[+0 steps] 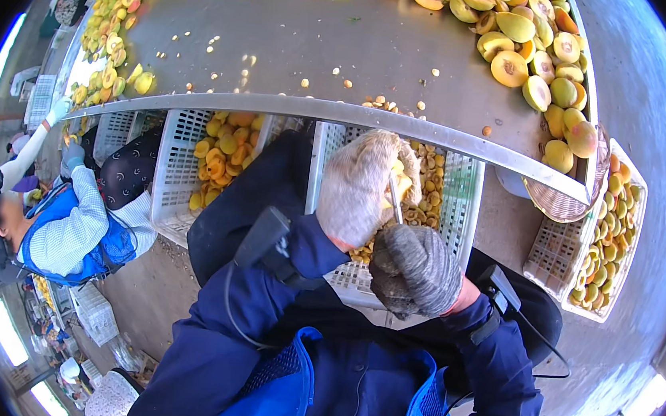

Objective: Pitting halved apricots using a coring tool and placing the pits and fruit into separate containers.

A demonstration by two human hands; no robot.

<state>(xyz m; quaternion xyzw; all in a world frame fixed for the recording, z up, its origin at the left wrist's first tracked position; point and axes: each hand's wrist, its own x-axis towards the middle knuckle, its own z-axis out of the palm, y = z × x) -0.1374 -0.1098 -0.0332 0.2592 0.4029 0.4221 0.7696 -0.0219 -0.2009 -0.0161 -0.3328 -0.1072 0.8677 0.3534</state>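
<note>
We've got the big metal counter (308, 45) right across the top, and it's well stocked: a heap of yellow peach halves (510, 69) at its right end, more along the far edge and down the left side, so we'd judge plenty is left to get through. Below it, the left white crate (172, 168) carries a good load of orange-yellow pieces (226, 150), which look like finished work to us. The middle crate (461, 208), right under the action, holds a layer of smaller pieces (430, 177); we can't tell whether they're cut fruit or stones. Over on the right, another crate (554, 257) is piled with greenish-yellow fruit (609, 235). In we go to the hands: the right hand (415, 272), in grey knit, is closed around a slim metal tool (395, 199), and the left hand (361, 183), in a pale fuzzy glove, is curled round a yellow peach piece (404, 184) above that middle crate. Tool and fruit meet, so we'd call this one midway. Smallest of all, pale bits (305, 83) are scattered over the counter, likely leavings from fruit already handled.
</note>
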